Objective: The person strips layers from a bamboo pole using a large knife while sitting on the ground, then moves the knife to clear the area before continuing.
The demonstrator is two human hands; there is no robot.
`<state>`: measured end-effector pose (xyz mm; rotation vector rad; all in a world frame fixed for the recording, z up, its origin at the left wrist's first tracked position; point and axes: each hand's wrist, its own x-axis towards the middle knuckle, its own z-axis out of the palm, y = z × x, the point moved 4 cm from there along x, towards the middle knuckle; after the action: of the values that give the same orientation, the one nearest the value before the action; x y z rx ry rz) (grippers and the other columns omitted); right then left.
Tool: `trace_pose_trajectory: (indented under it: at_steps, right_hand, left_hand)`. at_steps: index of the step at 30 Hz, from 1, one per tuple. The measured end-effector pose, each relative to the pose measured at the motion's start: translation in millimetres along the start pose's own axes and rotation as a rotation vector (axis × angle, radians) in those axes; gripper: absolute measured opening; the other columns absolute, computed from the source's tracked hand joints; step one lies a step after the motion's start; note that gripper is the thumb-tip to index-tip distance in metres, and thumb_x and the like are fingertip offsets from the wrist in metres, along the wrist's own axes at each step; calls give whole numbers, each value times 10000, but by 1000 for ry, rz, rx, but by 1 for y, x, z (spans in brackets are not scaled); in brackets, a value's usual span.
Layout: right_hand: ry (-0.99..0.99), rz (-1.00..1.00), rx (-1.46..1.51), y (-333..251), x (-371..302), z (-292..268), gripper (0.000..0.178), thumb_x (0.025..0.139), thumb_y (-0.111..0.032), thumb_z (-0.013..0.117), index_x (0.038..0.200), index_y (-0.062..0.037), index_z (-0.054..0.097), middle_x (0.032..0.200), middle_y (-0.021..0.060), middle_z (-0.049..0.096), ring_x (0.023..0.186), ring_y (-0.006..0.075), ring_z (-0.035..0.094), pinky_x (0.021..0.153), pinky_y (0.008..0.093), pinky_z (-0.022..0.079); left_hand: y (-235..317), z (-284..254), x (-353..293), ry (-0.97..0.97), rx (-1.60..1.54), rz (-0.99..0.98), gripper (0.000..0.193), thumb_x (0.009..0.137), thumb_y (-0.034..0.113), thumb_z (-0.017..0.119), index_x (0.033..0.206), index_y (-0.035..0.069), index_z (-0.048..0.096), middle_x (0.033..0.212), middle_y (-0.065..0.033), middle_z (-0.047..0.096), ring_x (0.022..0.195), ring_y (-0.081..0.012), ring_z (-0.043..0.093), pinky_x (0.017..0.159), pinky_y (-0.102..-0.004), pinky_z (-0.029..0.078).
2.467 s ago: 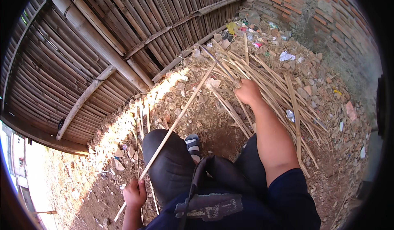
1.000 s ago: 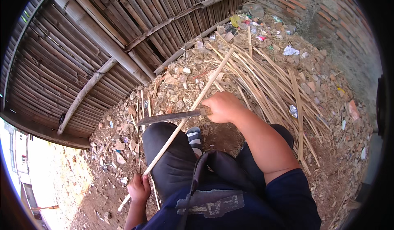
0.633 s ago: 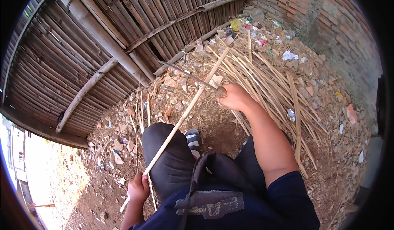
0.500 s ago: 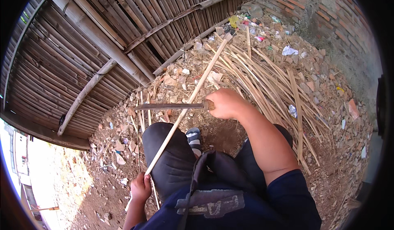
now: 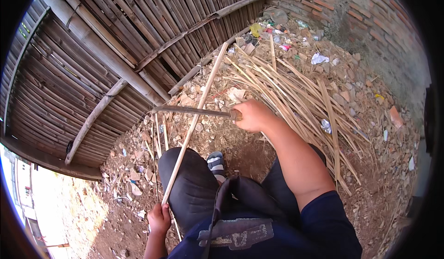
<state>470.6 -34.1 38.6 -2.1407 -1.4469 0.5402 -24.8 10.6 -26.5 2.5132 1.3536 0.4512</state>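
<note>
My right hand is closed round the short wooden handle of a machete. Its dark blade points left and lies across a long pale bamboo strip, seemingly against it. Low on the left, my left hand grips the near end of that strip. From there the strip runs over my left knee and slants away toward the fence, its far end beyond the blade. Whether the edge bites into the strip cannot be made out.
Many split bamboo strips lie in a loose pile ahead to the right. A bamboo fence stands on the left, a brick wall at the back right. Rubble and litter, including crumpled foil, cover the ground. My sandalled foot is below the blade.
The strip's far end has swung left, toward the fence. The machete has moved slightly farther away, its tip now higher than the handle. Both hands keep their grips.
</note>
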Motion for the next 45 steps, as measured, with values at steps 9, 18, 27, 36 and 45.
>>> trace_pose_trajectory:
  at_steps: [9, 18, 27, 36, 45]
  right_hand:
    - [-27, 1, -78, 12, 8, 10, 280, 795, -285, 762, 1016, -116, 737, 954, 144, 730, 959, 357, 701, 840, 476, 553]
    - [-148, -89, -249, -11, -4, 2, 325, 812, -304, 777, 1089, -138, 743, 994, 150, 739, 982, 375, 701, 877, 486, 551]
    - [-127, 57, -200, 9, 3, 5, 299, 832, -301, 757, 1077, -130, 734, 1033, 147, 731, 1017, 363, 699, 866, 482, 561]
    - [-140, -87, -107, 2, 2, 12, 395, 846, -323, 775, 1151, -77, 726, 1027, 219, 728, 984, 386, 702, 894, 477, 547]
    - [-139, 27, -170, -27, -6, 17, 258, 829, -221, 720, 1048, -87, 726, 1034, 176, 728, 1022, 368, 698, 888, 491, 554]
  left_hand:
    - [15, -13, -7, 106, 114, 65, 301, 951, 215, 698, 748, 55, 544, 613, -189, 581, 540, -425, 599, 498, -502, 463]
    - [31, -15, 1, 124, 96, 51, 264, 935, 241, 730, 792, 57, 607, 644, -173, 620, 561, -403, 620, 510, -491, 478]
    - [38, -21, -1, 129, 177, 38, 248, 933, 259, 732, 808, 70, 630, 669, -152, 631, 602, -388, 641, 551, -483, 497]
    - [31, -9, -3, 157, 182, 38, 232, 943, 269, 720, 854, 66, 652, 716, -151, 651, 626, -390, 646, 566, -489, 498]
    - [30, -9, 3, 119, 175, 55, 251, 957, 280, 701, 834, 72, 632, 697, -152, 640, 620, -390, 638, 561, -497, 490]
